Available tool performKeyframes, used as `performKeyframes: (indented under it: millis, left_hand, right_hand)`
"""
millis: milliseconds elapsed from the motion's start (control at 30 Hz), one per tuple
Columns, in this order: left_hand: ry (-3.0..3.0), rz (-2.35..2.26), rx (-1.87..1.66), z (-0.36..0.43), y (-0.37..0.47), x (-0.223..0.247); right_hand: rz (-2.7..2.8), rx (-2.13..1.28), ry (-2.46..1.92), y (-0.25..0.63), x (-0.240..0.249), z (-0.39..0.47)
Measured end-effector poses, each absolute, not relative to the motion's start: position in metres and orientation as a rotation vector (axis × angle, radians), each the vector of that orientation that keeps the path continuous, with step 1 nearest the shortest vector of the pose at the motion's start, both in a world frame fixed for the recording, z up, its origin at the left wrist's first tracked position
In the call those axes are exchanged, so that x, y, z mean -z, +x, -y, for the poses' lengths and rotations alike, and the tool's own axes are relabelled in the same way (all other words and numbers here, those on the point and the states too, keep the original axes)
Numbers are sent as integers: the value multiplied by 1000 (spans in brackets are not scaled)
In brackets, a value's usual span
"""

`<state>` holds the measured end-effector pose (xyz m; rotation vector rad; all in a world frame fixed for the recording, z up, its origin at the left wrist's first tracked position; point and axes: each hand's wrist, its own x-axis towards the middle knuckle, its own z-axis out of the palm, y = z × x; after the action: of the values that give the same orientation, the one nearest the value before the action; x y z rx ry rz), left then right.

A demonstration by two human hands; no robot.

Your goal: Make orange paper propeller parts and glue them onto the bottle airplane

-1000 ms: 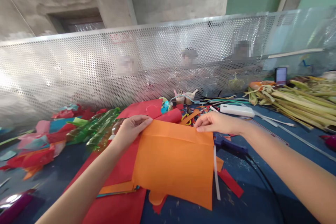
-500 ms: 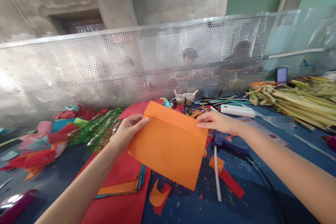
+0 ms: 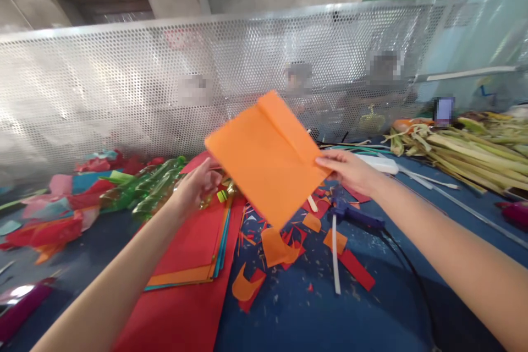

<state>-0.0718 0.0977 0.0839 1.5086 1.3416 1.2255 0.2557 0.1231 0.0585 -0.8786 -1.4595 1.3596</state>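
Pinching its right corner in my right hand (image 3: 350, 169), I hold one flat orange paper sheet (image 3: 268, 162), creased along its far right edge, tilted over the dark blue table (image 3: 289, 324). My left hand (image 3: 193, 186), fingers loosely curled, grips nothing and sits just beside the sheet's near left edge. I judge the sheet light, bendy and easily creased; a gentle pinch at both ends of the fold should steady it best. I count one dark blue plastic glue gun (image 3: 361, 216) at right, one slim white strip (image 3: 336, 258) beside it, and at least two clear green plastic bottles (image 3: 159, 192) at far left; the paper scraps are too jumbled to count.
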Motion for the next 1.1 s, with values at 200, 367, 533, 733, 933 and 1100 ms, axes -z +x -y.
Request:
performKeyframes:
  millis: [200,367,533,733,933,1100]
  left_hand:
    - [1825,-1297,-665,-89,-59,-74]
    - [2103,-1238,-392,-69,-27,-47]
    - [2215,-1206,-389,-62,-16,-28]
    - [2126,-1174,-432,-70,-18,-27]
    - [1864,-1261,-651,-89,-29,-31]
    - [1733,-1371,-807,-102,-40,-30]
  right_hand:
    - [1203,-1283,-931,268,-46,-142]
    - [1177,-1320,-980,263,-42,-139]
    - [1209,-1330,-1029,261,-40,-139]
    - [1208,-1338,-1056,261,-36,-140]
    - [1191,-1361,-1070,256,-35,-137]
    - [1164,-1365,-1066,256,-33,-140]
